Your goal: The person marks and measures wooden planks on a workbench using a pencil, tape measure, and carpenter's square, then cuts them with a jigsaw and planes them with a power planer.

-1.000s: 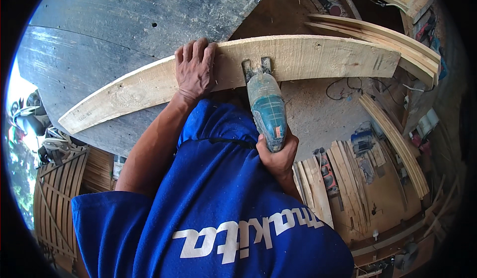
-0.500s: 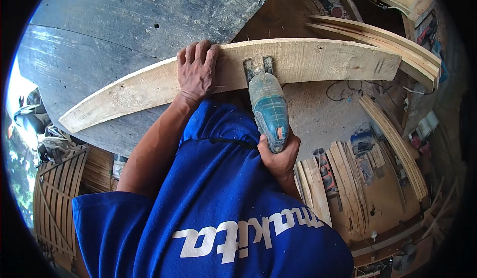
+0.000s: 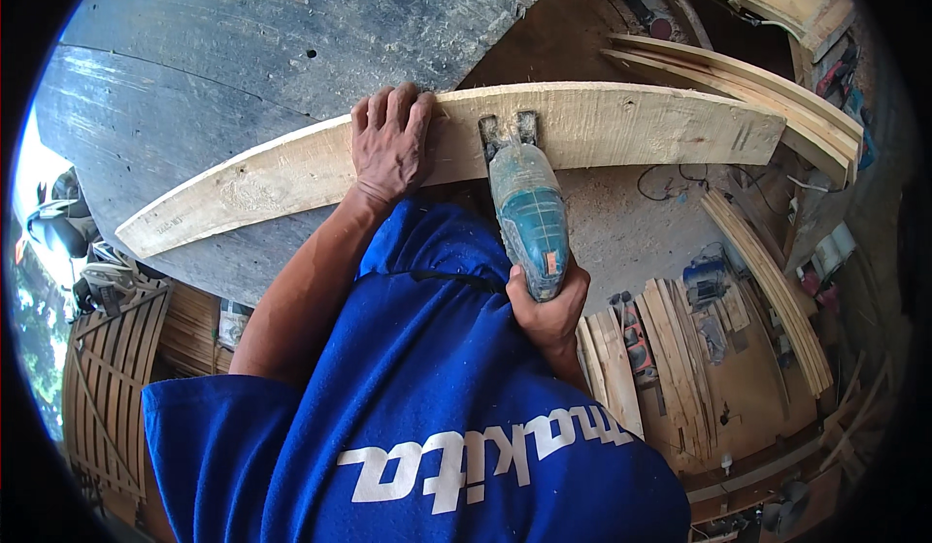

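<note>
A long pale wooden board point(image 3: 641, 126) lies across the edge of a big dark round table point(image 3: 243, 48). My left hand point(image 3: 390, 143) presses flat on the board near its middle, fingers spread over the far edge. My right hand point(image 3: 549, 308) grips the rear handle of a teal and grey jigsaw point(image 3: 524, 203). The saw's metal shoe rests on the board just right of my left hand. The blade is hidden under the tool. My blue shirt fills the lower middle of the view.
More curved wooden boards point(image 3: 767, 87) are stacked at the upper right. Thin wood strips point(image 3: 680, 368) and a small power tool point(image 3: 704, 281) lie on the sawdust-covered floor at right. A slatted wooden frame point(image 3: 107, 388) leans at lower left.
The jigsaw has crept slightly further into the board. My left hand stays pressed on the board in the same place.
</note>
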The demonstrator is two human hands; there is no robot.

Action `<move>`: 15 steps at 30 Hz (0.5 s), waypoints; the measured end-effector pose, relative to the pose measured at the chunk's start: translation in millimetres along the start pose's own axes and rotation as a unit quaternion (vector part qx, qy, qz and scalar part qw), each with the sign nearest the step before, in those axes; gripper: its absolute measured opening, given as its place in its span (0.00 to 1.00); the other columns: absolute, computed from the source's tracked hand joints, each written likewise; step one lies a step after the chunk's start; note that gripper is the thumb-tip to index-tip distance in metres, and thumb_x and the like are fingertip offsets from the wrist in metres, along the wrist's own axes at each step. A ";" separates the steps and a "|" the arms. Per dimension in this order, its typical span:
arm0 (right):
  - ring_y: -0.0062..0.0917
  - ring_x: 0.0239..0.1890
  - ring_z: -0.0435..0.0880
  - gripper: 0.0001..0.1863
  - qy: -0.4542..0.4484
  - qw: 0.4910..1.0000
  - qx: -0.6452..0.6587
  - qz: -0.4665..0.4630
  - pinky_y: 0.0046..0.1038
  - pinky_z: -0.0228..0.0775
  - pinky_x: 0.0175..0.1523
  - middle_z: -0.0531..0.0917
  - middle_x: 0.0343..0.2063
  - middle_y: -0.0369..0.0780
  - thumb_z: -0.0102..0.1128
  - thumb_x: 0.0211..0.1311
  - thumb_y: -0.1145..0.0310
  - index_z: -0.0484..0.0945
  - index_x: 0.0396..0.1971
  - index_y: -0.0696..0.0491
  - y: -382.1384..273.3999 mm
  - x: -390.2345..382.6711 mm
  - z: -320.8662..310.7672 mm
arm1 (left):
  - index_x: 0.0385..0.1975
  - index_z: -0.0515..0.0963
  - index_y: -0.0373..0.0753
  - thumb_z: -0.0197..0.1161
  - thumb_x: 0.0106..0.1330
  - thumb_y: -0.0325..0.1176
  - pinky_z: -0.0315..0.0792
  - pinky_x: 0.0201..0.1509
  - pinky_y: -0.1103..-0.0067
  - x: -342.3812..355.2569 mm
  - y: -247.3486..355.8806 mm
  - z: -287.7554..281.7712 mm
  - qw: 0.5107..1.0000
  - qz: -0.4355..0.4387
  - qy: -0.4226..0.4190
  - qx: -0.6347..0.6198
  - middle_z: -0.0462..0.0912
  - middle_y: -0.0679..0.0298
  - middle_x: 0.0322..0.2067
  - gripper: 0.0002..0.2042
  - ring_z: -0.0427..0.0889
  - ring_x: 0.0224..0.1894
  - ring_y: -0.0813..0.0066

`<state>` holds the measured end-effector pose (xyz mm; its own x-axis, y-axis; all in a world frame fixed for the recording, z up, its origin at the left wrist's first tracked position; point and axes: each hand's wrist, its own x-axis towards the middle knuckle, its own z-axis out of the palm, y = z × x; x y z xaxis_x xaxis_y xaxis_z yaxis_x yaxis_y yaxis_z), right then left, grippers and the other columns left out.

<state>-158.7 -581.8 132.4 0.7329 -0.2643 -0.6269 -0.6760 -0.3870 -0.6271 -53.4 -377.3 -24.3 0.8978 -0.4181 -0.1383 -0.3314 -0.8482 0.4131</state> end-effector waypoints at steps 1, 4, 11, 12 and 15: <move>0.40 0.28 0.88 0.17 0.000 1.000 0.000 0.000 0.35 0.78 0.36 0.82 0.24 0.48 0.66 0.46 0.72 0.77 0.37 0.62 -0.2 0.9 -0.3 | 0.55 0.73 0.44 0.60 0.65 0.41 0.59 0.61 0.61 0.2 0.4 -1.0 1.000 -0.003 -0.005 -0.007 0.74 0.60 0.52 0.19 0.71 0.57 0.56; 0.40 0.28 0.88 0.17 -0.003 1.000 0.009 0.000 0.35 0.78 0.37 0.83 0.24 0.48 0.67 0.46 0.72 0.77 0.37 0.62 -0.6 2.9 -0.5 | 0.55 0.73 0.44 0.60 0.65 0.41 0.59 0.61 0.61 -0.8 -1.6 -0.2 1.000 0.001 -0.013 0.002 0.74 0.60 0.53 0.20 0.71 0.57 0.56; 0.38 0.28 0.88 0.17 0.000 1.000 0.004 -0.009 0.35 0.79 0.37 0.83 0.25 0.48 0.67 0.46 0.72 0.77 0.37 0.62 -4.9 5.7 -1.0 | 0.55 0.74 0.44 0.60 0.65 0.41 0.59 0.62 0.61 -0.9 -2.8 1.7 1.000 -0.001 -0.010 -0.002 0.74 0.60 0.53 0.19 0.71 0.57 0.56; 0.38 0.27 0.88 0.17 0.010 1.000 0.000 -0.021 0.34 0.79 0.37 0.83 0.24 0.48 0.67 0.46 0.72 0.77 0.37 0.62 -5.4 5.7 -0.2 | 0.55 0.74 0.44 0.60 0.65 0.41 0.59 0.62 0.61 -1.3 -3.5 2.2 1.000 0.002 -0.012 0.000 0.74 0.60 0.52 0.19 0.71 0.57 0.56; 0.38 0.27 0.87 0.16 0.022 0.999 0.011 -0.024 0.34 0.79 0.36 0.82 0.24 0.48 0.67 0.46 0.72 0.77 0.37 0.62 -10.7 7.4 0.3 | 0.54 0.74 0.44 0.61 0.64 0.41 0.59 0.62 0.60 -1.2 -5.3 1.7 1.000 0.007 -0.018 0.010 0.74 0.60 0.52 0.20 0.71 0.57 0.56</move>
<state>-146.1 -579.3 134.3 0.7665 -0.2854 -0.5754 -0.6416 -0.3802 -0.6661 -53.2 -372.8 -27.8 0.8820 -0.4414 -0.1651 -0.3500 -0.8481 0.3977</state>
